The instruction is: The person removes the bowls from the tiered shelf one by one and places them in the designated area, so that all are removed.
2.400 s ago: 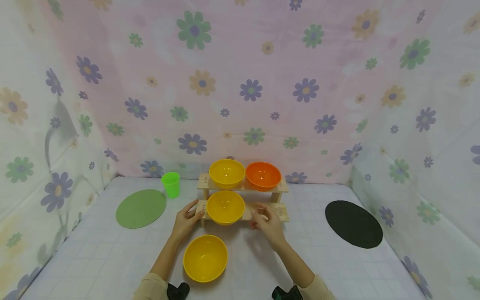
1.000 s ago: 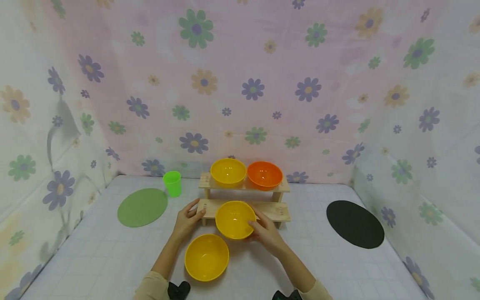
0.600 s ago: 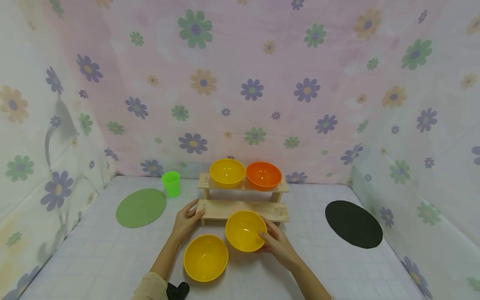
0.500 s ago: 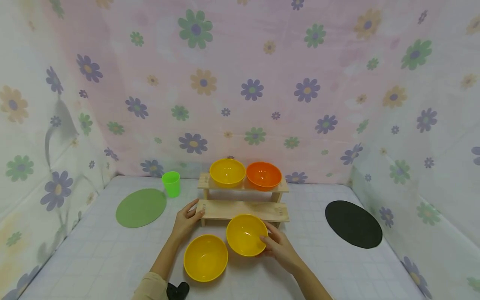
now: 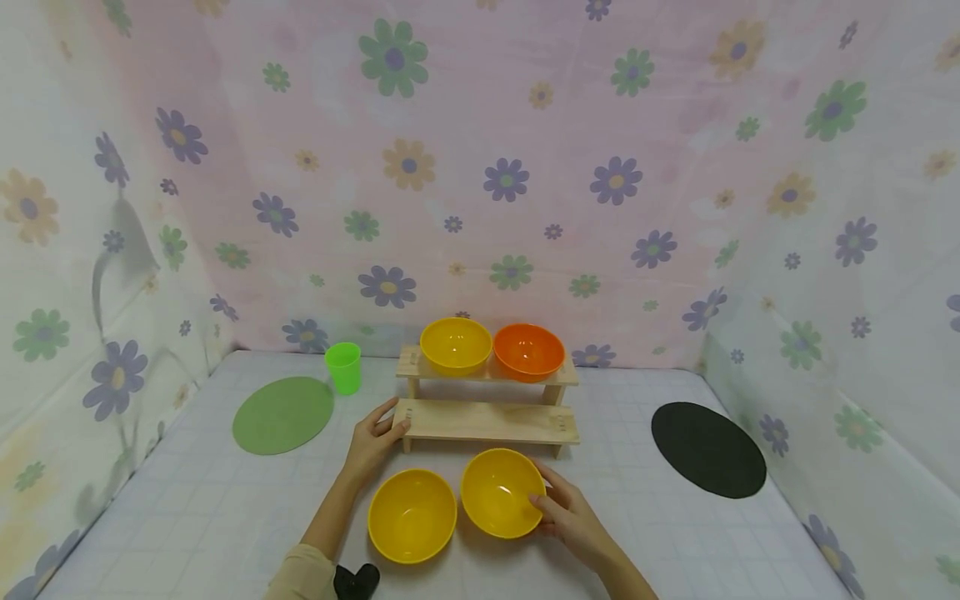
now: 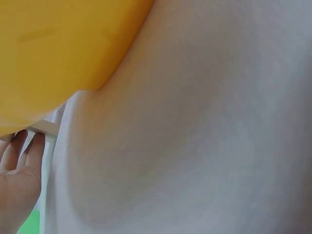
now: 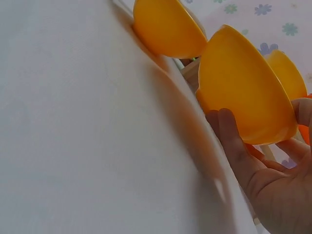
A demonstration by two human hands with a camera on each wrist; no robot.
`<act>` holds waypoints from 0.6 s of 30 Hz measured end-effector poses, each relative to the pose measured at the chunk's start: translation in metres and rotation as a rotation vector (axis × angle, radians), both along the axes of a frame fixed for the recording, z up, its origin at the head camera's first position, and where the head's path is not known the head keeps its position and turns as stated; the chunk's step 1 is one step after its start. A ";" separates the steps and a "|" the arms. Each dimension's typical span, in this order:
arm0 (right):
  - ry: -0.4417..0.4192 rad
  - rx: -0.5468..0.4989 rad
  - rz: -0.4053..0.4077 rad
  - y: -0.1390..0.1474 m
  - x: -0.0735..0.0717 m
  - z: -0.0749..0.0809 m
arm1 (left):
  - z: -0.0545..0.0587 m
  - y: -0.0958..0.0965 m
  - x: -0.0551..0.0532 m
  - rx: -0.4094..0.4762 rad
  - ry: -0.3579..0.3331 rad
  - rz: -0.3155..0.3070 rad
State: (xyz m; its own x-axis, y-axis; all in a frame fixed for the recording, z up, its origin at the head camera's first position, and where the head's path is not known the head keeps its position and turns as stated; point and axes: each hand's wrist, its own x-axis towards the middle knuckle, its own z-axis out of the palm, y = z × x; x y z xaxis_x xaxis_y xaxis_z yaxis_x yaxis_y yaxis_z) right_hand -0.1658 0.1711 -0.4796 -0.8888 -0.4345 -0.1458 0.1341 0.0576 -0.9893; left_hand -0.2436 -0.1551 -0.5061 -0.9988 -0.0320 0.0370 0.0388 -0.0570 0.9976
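My right hand pinches the right rim of a yellow bowl, thumb on its inside and fingers under its outer wall. In the right wrist view this bowl hangs just off the table, its shadow below. Beside it on the left, another yellow bowl stands on the table. My left hand holds the left end of the two-tier wooden stand's lower shelf, thumb on top. On the upper shelf sit a third yellow bowl and an orange bowl.
A green cup stands at the back left, near a round green mat. A round black mat lies on the right of the white table. Flowered cloth surrounds the back and sides.
My right hand took the yellow bowl off the lower shelf and brought it toward me, down to the right of the front bowl. My left hand stayed at the stand.
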 end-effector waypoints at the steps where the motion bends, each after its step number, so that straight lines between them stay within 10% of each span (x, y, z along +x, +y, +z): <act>1: -0.009 0.002 -0.001 0.001 0.001 -0.001 | 0.000 0.000 0.000 0.002 -0.001 0.000; 18: -0.077 0.005 0.037 0.007 0.007 -0.012 | -0.002 0.001 0.000 0.010 0.036 -0.003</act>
